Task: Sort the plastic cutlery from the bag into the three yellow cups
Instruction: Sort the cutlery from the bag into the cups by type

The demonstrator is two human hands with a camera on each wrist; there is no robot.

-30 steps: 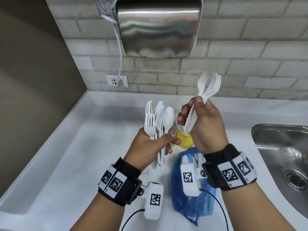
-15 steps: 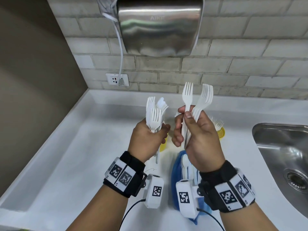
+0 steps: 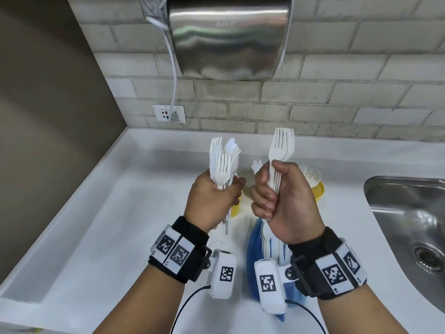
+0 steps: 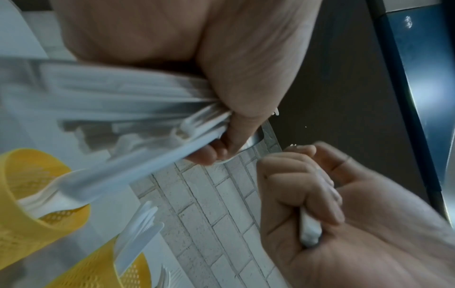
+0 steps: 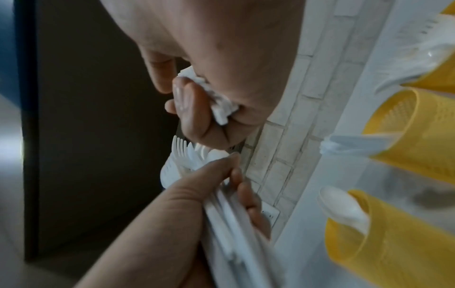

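The left hand grips a mixed cutlery bundle; the right hand clutches stacked forks above 3 yellow cups. Loose handles could slip, landing in the wrong cup.

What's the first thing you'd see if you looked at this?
Two hands held up over a white counter, each full of white plastic cutlery: the right hand grips a neat stack of forks, the left hand a mixed bunch. Behind them stand yellow cups with cutlery in them, and a shiny hand dryer hangs on the brick wall above.
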